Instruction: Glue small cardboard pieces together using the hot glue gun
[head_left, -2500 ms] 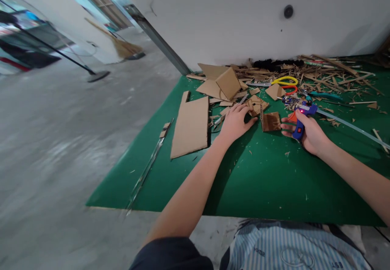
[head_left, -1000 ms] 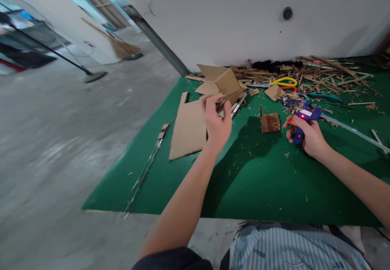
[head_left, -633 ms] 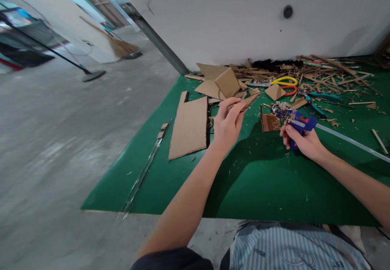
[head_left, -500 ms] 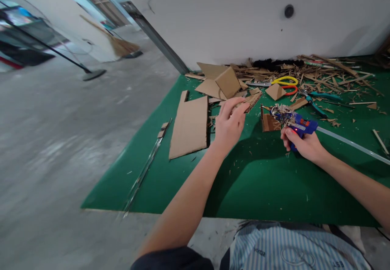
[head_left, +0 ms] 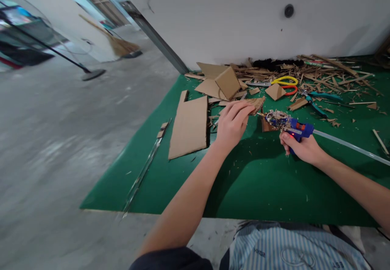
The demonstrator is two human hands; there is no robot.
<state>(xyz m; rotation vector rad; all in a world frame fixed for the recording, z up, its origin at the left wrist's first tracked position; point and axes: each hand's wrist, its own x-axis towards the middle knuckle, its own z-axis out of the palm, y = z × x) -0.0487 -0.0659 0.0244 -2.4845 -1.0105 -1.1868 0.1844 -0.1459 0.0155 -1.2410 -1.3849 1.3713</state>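
My left hand is closed on a small cardboard piece, whose corrugated edge faces right. In my right hand is a blue hot glue gun, its red light showing and a long clear glue stick sticking out the back. The gun's nozzle is at the edge of the held piece; whether it touches I cannot tell. Glue strings and scraps cling around the front of the gun. A brown cardboard piece is on the table behind the nozzle, partly hidden.
On the green table lie a large cardboard sheet, clear glue sticks by the left edge, yellow-and-orange-handled scissors and teal-handled pliers. Cardboard scraps pile along the wall. A folded cardboard piece stands at the back.
The glue gun has moved slightly left, bringing its nozzle to the cardboard piece. My left hand has shifted a little right and tilted the piece.
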